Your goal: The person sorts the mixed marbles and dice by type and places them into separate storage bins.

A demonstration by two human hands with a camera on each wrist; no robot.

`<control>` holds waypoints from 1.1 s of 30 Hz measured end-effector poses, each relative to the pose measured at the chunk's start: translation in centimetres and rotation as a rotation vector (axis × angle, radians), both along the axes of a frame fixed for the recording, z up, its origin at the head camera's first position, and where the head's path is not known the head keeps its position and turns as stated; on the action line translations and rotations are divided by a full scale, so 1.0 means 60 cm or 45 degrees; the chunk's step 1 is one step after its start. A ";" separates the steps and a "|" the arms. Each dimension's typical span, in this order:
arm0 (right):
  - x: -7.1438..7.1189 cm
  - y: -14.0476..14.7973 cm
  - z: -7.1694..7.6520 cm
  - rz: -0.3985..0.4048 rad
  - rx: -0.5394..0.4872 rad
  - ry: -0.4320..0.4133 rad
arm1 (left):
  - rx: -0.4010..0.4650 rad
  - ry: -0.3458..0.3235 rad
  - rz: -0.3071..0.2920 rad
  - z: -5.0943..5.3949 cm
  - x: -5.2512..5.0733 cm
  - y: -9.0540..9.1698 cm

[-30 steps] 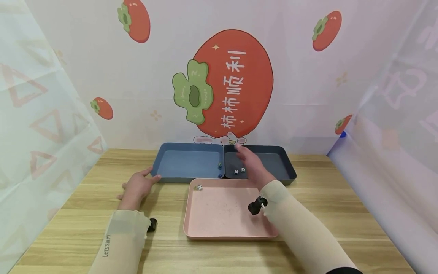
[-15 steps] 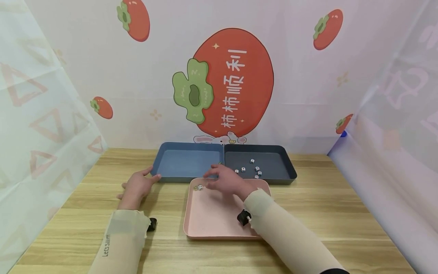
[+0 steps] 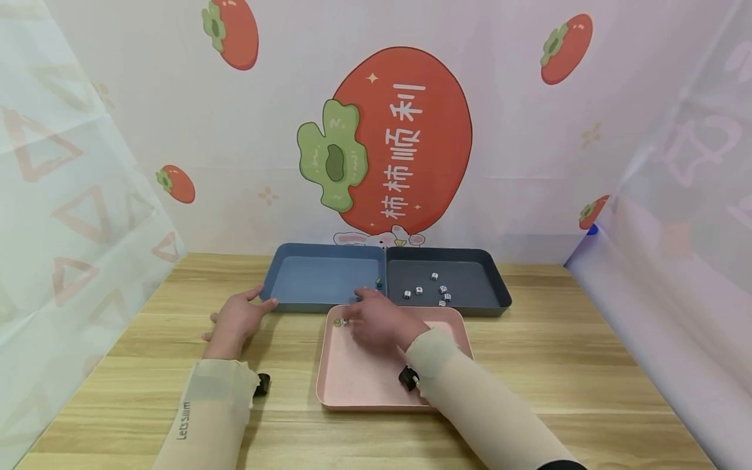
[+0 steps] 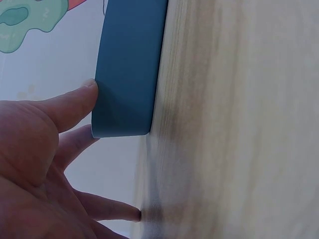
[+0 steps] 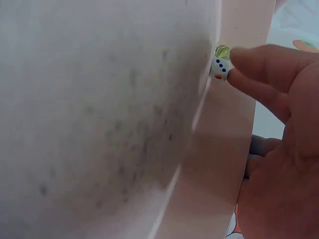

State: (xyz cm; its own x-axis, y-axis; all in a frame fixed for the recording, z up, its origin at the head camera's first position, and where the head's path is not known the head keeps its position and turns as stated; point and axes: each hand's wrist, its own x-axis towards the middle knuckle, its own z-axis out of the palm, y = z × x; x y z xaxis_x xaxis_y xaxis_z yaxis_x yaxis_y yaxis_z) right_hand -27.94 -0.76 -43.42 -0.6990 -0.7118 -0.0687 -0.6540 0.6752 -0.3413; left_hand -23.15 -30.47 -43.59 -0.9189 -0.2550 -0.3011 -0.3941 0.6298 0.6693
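In the head view my left hand [image 3: 237,318] touches the left front corner of the blue tray [image 3: 320,277]. Its thumb and forefinger [image 4: 75,104] rest at the tray's corner in the left wrist view, the other fingers spread. My right hand [image 3: 378,321] reaches over the pink tray [image 3: 358,382]. In the right wrist view its thumb and forefinger are beside a white die [image 5: 219,68] with blue and red dots; whether they touch it I cannot tell. A clear marble with yellow swirls [image 5: 222,52] lies against the die, in the pink tray's far left corner.
The dark grey tray [image 3: 470,277] adjoins the blue tray on the right and holds several white dice [image 3: 443,289]. A dark marble [image 3: 378,284] lies by the blue tray's right wall. All trays stand on a wooden table [image 3: 288,418], before a printed backdrop [image 3: 235,130].
My right hand has come from above the dark grey tray leftward and down to the die in the pink tray. More dice now show in the dark tray. My left hand stays put.
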 end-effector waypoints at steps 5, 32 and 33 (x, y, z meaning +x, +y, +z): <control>0.004 0.001 -0.001 -0.043 -0.016 -0.007 | 0.009 -0.006 0.003 0.004 0.003 0.003; 0.002 -0.002 -0.004 -0.064 0.000 0.007 | 0.003 -0.011 0.001 0.004 0.003 0.002; 0.002 -0.001 -0.003 -0.061 -0.003 0.003 | 0.003 -0.011 0.001 0.004 0.003 0.003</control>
